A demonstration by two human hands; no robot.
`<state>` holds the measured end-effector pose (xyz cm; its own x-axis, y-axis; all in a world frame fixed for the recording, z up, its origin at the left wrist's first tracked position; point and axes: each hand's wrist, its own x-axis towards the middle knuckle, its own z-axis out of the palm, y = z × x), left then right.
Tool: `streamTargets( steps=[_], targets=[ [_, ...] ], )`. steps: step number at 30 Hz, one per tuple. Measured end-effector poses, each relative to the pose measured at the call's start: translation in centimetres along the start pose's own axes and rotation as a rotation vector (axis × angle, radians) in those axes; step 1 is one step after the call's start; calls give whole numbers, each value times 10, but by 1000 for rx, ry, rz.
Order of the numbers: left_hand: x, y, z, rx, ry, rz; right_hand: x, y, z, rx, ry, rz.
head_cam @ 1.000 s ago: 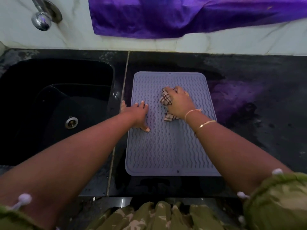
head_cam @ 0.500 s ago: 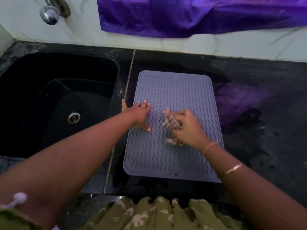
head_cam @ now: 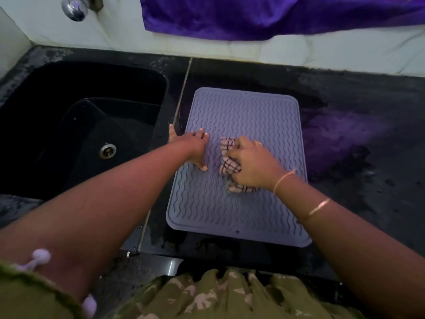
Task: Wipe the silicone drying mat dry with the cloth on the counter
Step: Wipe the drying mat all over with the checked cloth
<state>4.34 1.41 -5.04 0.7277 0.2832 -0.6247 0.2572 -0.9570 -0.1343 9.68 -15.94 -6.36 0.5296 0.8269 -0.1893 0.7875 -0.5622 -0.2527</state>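
A grey-lilac silicone drying mat (head_cam: 241,111) with wavy ridges lies flat on the black counter, right of the sink. My right hand (head_cam: 255,164) presses a bunched white cloth with dark checks (head_cam: 227,166) onto the middle of the mat; part of the cloth is hidden under my palm. My left hand (head_cam: 195,150) lies flat with spread fingers on the mat's left edge, its thumb off the mat on the counter.
A black sink (head_cam: 80,125) with a metal drain (head_cam: 107,151) sits to the left, a tap (head_cam: 74,6) above it. A purple fabric (head_cam: 264,14) hangs on the white back wall. The black counter (head_cam: 368,180) looks wet and blotchy on the right.
My right hand with the cloth slid from the mat's upper middle down toward me, then stayed around the middle. My left hand has kept its place on the left edge.
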Motion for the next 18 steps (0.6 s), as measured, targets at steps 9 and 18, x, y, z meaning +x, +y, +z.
streamTargets(
  steps=[9, 18],
  targets=[
    [-10, 17, -4, -27, 25, -84, -61, -6, -6, 354, -232, -170],
    [-50, 27, 52, -396, 467, -81, -37, 17, -19, 1463, -123, 283]
  ],
)
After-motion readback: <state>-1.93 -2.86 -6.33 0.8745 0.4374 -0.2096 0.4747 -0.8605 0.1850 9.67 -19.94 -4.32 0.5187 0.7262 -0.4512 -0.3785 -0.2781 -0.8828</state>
